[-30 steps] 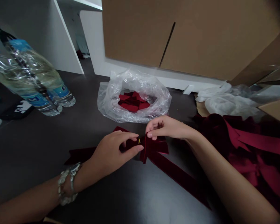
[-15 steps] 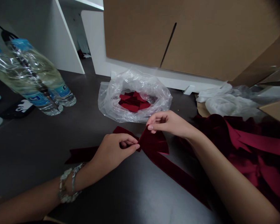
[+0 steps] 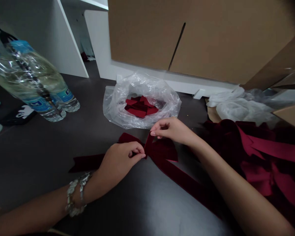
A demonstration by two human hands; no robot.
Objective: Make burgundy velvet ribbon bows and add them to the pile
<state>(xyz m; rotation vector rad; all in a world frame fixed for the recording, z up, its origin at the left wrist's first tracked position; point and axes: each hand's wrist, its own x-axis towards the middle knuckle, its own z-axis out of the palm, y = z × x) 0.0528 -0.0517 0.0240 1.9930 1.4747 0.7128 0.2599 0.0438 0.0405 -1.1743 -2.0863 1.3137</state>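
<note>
Clear plastic bag (image 3: 110, 108), red pieces (image 3: 139, 108) inside, fingers (image 3: 159, 132) pinching ribbon (image 3: 163, 150)

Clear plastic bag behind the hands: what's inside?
Short red ribbon pieces, visible through the open mouth of the clear plastic bag. Whatever lies beneath the top pieces is covered.

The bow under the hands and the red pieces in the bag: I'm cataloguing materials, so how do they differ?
The bow has long tails spread across the table; the red pieces are short and heaped inside the clear plastic bag. The left hand pinches the bow's middle, the right hand a strip rising from it; neither touches the red pieces. Both are red.
</note>
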